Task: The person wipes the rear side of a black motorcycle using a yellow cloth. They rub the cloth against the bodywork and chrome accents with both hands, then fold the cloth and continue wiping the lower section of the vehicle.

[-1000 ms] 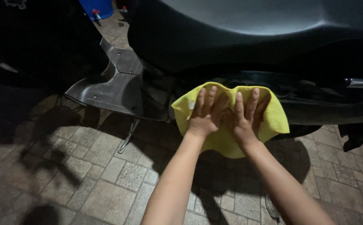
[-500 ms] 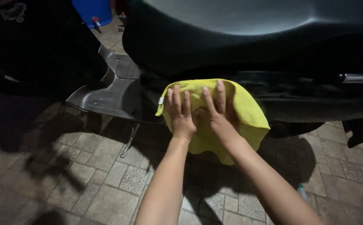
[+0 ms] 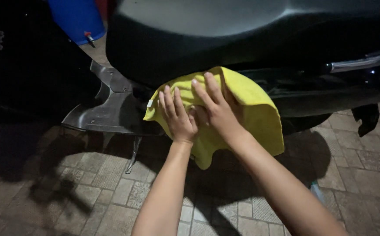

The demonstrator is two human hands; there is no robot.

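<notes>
Yellow cloth (image 3: 251, 109), both hands (image 3: 198, 116) shifted left

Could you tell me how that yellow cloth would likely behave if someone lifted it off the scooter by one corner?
The cloth would probably go limp: it already drapes and folds over the scooter panel, its lower edge hanging loose. It looks thin, so likely light. Only the left hand and right hand, pressed flat, seem to pin it; released, it may slide down.
</notes>
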